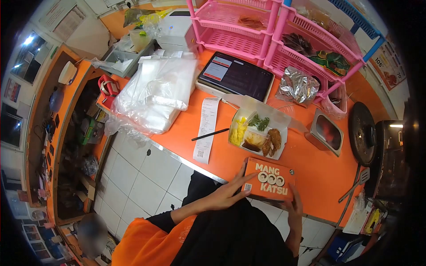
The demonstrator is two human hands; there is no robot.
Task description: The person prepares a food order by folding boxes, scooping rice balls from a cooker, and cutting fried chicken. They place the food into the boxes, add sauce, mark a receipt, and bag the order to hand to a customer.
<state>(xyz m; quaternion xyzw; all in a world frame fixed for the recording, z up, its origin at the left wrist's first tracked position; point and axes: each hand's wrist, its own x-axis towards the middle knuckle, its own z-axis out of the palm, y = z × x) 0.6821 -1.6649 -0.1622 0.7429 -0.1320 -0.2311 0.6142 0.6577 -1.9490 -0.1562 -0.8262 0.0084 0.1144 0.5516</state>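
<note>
We find the orange box at the near edge of the orange counter, above a white tiled floor. Our left hand lies flat against its left side; our right hand grips its near right corner. Just behind the box sits an open meal tray; pink racks stand farther back.

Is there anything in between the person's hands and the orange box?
No, nothing visible. The left hand lies flat on the orange box, fingers on its lid and near edge. The right hand touches the box's lower right edge. The open meal tray sits behind the box, farther from the hands.
</note>
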